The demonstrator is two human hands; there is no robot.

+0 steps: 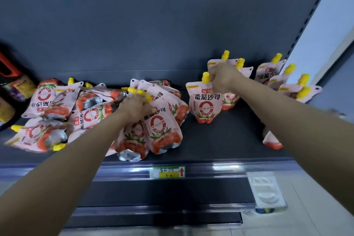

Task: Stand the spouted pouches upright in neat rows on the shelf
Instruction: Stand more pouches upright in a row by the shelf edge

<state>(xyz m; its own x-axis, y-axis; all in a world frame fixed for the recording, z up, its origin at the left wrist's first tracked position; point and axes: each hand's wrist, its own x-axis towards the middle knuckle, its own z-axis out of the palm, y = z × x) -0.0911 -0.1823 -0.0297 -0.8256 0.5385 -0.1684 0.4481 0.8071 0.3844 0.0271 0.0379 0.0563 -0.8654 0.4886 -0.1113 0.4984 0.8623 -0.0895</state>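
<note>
Two bare forearms, sleeveless to the frame edge, bare hands (137, 108) (223, 77) without rings or watch.

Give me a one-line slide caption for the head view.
Left hand grips pouches from the heap; right hand steadies an upright pouch.

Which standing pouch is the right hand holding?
The front pouch, gripped by the right hand beside its yellow cap; the other upright ones stand untouched.

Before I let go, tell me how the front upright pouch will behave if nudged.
The pouch probably tips easily: it's tall on a narrow base. It looks soft, since those in the pile sag and crumple. The right hand has a grip near its cap.
</note>
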